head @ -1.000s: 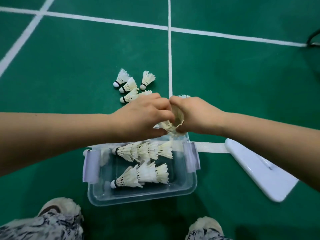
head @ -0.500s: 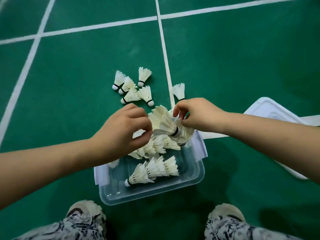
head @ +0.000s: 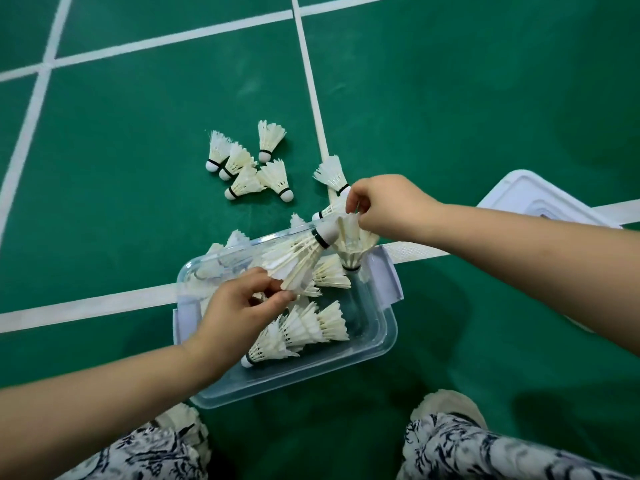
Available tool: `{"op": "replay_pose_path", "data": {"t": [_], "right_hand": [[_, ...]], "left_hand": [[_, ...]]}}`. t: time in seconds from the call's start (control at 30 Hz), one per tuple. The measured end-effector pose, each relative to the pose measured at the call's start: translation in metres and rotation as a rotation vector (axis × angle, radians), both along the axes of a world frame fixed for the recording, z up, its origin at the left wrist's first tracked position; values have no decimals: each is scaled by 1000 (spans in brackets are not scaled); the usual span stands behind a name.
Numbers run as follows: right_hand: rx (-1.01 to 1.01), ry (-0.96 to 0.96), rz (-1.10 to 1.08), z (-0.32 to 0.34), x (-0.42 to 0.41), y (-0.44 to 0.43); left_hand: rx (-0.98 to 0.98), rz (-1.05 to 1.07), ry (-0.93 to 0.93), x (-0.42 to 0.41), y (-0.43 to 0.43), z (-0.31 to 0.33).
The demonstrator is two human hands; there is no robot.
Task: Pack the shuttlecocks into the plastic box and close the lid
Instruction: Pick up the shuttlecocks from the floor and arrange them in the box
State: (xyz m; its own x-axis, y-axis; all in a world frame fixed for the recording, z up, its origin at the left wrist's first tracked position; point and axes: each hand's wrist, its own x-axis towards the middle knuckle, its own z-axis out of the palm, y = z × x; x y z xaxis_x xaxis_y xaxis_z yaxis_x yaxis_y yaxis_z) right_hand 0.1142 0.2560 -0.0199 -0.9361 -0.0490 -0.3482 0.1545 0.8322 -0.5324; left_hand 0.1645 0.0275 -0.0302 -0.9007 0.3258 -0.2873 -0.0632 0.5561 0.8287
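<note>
Fingers (head: 273, 289) of left hand (head: 235, 317) pinched shut on feather skirt of one shuttlecock (head: 301, 258), cork tip pointing up and away, held over clear plastic box (head: 377, 348). Right hand (head: 388, 206) closed on feather rim of second shuttlecock (head: 353, 247), cork end down, just inside box's far right corner. Two nested rows of shuttlecocks (head: 304, 330) lying inside box. Loose cluster of shuttlecocks (head: 246, 164) on green court floor (head: 138, 202) beyond box, a few more (head: 330, 174) near white line beside right hand. White lid (head: 540, 199) flat on floor, right of box, partly hidden by right forearm. Latch flap (head: 386, 275) hanging open on box's right side.
</note>
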Motion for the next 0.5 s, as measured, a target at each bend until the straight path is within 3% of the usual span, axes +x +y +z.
{"op": "replay_pose_path", "data": {"t": [0.17, 0.5], "right_hand": [[-57, 31, -122, -3, -3, 3], [-244, -26, -179, -7, -2, -10]], "left_hand": [[-108, -47, -26, -9, -27, -18], [-253, -213, -337, -12, -8, -71]]}}
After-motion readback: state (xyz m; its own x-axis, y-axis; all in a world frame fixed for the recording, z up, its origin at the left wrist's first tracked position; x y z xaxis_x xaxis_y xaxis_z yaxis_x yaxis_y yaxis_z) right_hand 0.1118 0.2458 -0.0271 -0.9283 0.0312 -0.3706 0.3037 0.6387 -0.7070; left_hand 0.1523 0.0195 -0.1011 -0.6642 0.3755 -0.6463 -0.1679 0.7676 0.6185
